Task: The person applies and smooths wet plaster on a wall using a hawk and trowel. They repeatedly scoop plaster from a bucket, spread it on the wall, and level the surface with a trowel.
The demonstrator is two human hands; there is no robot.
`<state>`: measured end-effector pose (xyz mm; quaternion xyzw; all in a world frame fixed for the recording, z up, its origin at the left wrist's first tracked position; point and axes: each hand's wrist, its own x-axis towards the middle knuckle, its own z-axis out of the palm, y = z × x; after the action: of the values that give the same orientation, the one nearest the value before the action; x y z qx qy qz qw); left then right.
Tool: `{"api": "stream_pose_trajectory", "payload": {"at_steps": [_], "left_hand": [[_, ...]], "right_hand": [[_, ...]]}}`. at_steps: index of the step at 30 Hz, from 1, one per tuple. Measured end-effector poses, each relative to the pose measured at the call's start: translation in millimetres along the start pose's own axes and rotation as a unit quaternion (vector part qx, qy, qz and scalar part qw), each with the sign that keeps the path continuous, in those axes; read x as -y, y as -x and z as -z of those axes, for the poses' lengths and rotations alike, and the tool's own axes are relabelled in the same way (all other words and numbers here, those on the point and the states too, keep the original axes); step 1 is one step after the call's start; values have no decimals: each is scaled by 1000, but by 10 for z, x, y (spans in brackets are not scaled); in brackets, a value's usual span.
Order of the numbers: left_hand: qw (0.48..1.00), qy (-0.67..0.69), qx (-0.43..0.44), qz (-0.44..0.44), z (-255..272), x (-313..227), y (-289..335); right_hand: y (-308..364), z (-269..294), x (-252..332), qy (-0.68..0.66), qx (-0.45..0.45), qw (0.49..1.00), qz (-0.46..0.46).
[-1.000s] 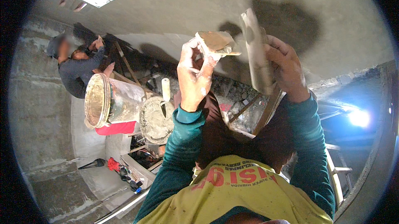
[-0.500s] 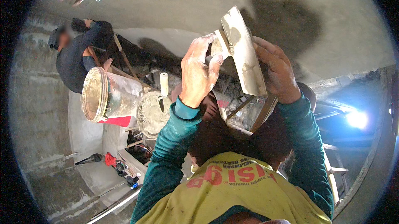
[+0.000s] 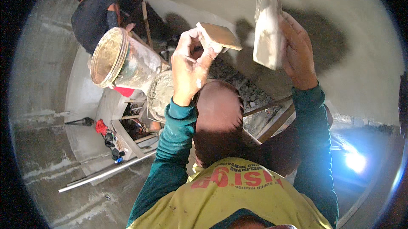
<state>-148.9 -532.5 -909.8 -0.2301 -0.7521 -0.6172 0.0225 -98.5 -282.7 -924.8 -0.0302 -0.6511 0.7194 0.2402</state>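
Note:
My left hand (image 3: 187,74) is raised and closed on a small flat scraper (image 3: 222,36), its tan plate pointing right and caked with pale plaster beneath. Its handle is hidden in my fingers. Farther right and higher, my right hand (image 3: 300,55) grips a plastering trowel (image 3: 266,29) from behind. The long blade stands nearly upright, smeared with pale plaster and slightly blurred; my fingers cover its handle. A gap separates the two tools. Left of my left hand, wet grey plaster (image 3: 160,95) fills a round container, beside a large smeared bucket (image 3: 142,65).
A co-worker in dark clothes (image 3: 94,21) is at the far left. The grey plastered wall (image 3: 361,59) has a dark patch behind the trowel. Wooden planks (image 3: 277,123) cross below my hands. A bright lamp (image 3: 355,162) glares at right; a long pale strip (image 3: 106,173) lies lower left.
The scraper and trowel, touching or nearly so before, have moved apart. My right hand has lifted the trowel up and right; my left hand has shifted left and turned the scraper flatter.

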Motion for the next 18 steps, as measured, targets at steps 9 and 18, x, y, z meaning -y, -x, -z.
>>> {"api": "stream_pose_trajectory", "payload": {"at_steps": [9, 18], "left_hand": [[963, -231, -65, -124, 319, 67, 121], [963, -233, -41, -128, 463, 151, -141]], "right_hand": [[-327, -1033, -92, 66, -34, 996, -56], [-103, -1191, -315, 76, 10, 996, -39]]}}
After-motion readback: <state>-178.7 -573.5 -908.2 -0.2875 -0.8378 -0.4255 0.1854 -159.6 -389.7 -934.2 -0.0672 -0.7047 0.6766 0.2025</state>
